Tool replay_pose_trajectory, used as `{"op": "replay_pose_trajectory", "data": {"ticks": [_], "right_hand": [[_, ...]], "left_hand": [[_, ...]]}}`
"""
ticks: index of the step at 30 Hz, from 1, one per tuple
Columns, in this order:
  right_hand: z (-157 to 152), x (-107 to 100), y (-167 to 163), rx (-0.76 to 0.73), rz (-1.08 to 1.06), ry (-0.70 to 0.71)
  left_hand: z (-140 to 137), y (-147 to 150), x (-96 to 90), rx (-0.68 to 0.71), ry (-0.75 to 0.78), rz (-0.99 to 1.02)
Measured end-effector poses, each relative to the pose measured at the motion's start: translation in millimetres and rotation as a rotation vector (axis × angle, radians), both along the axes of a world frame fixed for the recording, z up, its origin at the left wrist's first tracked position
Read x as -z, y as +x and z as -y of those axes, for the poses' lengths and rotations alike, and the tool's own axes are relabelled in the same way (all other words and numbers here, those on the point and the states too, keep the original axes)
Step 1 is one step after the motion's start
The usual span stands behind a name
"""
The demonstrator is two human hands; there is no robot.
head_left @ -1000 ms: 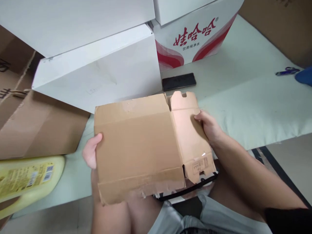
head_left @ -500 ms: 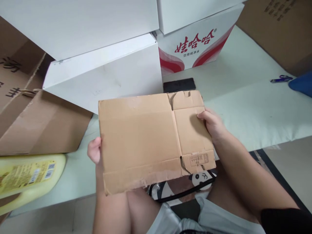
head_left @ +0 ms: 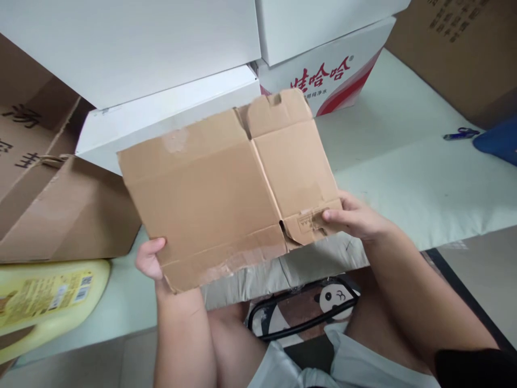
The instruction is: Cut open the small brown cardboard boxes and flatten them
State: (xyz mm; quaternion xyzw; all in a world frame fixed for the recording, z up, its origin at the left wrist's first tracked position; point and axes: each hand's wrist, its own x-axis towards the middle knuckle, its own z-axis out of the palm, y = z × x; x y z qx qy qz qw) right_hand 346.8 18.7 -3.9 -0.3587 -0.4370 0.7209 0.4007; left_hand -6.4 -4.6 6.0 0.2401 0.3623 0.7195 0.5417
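Note:
Held up in front of me is a flattened cardboard box [head_left: 210, 188], brown, with crease lines, slots and short flaps. It tilts, its right side reaching higher at the top. My left hand [head_left: 151, 258] pinches its lower left edge, thumb on the near face and the other fingers mostly hidden behind. At the lower right flap, beside a small printed stamp, my right hand [head_left: 357, 215] grips the cardboard with the thumb on top. The back of the cardboard is out of sight.
White boxes [head_left: 169, 102] and a red-and-white carton [head_left: 343, 86] stand behind on the pale green tabletop [head_left: 388, 178]. Brown cartons [head_left: 76, 205] and a yellow jug [head_left: 52, 296] are left. Purple-handled scissors [head_left: 461, 134] lie right, near a blue object [head_left: 498, 141].
The flattened box has risen and shifted left, tilting counterclockwise. My right hand has slid down from its right edge to the lower flap. The dark phone behind it is now covered.

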Motion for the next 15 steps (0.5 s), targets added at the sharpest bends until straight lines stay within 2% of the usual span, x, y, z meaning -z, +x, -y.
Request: {"op": "replay_pose_trajectory", "data": {"ticks": [2,4,5,7,9,12,14,15], "right_hand": [[1,2,3,-0.069,0.006,0.058],[2,4,4,-0.027,-0.002,0.134],[3,5,4,0.018,-0.009,0.185],[2,3,5,0.155,-0.017,0.299],[-2,-1,7,0.431,-0.025,0.432],[-14,-16,22,1.052,-0.056,0.610],[-25,-29,42,1.393,-0.036,0.654],[-30,-34,55,1.497,0.025,0.648]], "left_hand": [[-5,5,1.9,-0.132,0.065,-0.039],[-10,10,1.9,-0.175,0.088,-0.037],[-12,12,1.0,-0.158,0.085,-0.024],[-14,14,-2.2,-0.038,0.047,-0.007],[-15,14,-6.5,0.156,0.006,-0.019],[-13,13,-11.0,0.399,0.011,-0.079],[-11,14,-11.0,0.497,0.069,-0.120],[-11,14,-10.2,0.547,0.105,-0.136]]}}
